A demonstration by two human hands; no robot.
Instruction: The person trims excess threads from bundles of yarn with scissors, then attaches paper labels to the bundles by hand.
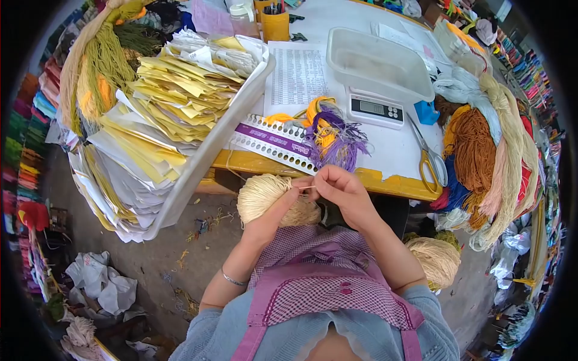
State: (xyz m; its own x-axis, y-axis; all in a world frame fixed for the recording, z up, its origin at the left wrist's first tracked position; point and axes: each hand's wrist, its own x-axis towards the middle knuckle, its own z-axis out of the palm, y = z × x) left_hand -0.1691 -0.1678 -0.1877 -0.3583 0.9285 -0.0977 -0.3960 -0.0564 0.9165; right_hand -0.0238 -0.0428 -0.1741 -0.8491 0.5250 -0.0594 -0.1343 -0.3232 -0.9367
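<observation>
A cream skein of yarn (260,200) is gathered in front of my apron, just below the table edge. My left hand (274,213) is closed around its right side, thumb upward. Fingers bent in a pinch, my right hand (342,191) meets the left thumb. A thin pale thread (306,187) stretches between the two hands. Just beyond them on the table, a tangle of purple and orange threads (334,135) lies over a white-and-purple card with punched holes (271,139).
A large tray (211,159) packed with yellow and white paper packets juts over the left table edge. A digital scale (376,111) carries a clear plastic tub (379,66). Yellow-handled scissors (428,165) lie at right, near hanging yarn hanks (475,150). Another cream skein (435,262) is lower right.
</observation>
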